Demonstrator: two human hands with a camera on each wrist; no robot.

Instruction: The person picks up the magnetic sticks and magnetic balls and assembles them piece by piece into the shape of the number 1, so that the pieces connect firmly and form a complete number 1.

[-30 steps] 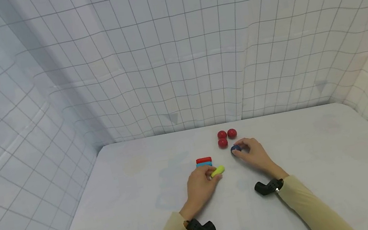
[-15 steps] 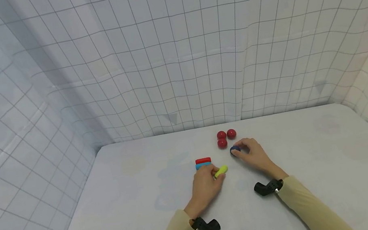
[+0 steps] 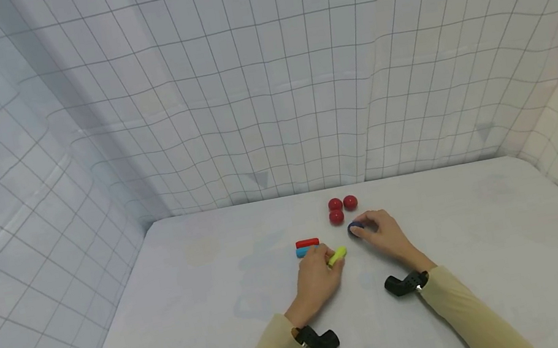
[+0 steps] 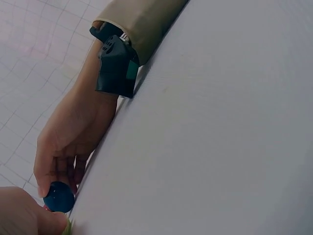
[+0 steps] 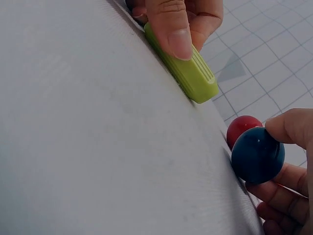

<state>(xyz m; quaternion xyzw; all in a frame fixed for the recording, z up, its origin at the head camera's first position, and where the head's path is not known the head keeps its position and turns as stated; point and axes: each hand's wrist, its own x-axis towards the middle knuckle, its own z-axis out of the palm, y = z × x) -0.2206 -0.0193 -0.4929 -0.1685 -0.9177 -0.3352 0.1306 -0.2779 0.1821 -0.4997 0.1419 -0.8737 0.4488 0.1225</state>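
My left hand (image 3: 317, 282) pinches a short ribbed lime-green bar (image 3: 338, 255) between thumb and fingers. In the right wrist view this bar (image 5: 193, 78) is tilted close to the table surface. My right hand (image 3: 388, 238) holds a dark blue ball (image 3: 354, 228) by thumb and fingertips. Seen from the right wrist, the blue ball (image 5: 257, 155) hides part of a red ball (image 5: 242, 128) behind it. Just beyond my left hand lie a red bar (image 3: 307, 243) and a light blue bar (image 3: 304, 251), side by side. My left fingers partly cover the blue one.
Three red balls (image 3: 336, 217) sit grouped beyond my right hand. All of this stands on a white table (image 3: 213, 310), with a white grid-patterned curtain (image 3: 264, 89) behind it and at both sides. Each wrist wears a black camera strap (image 3: 318, 340).
My left hand has moved to the right and slightly forward with the lime-green bar, uncovering more of the light blue bar. The right hand stays nearly still on the blue ball.
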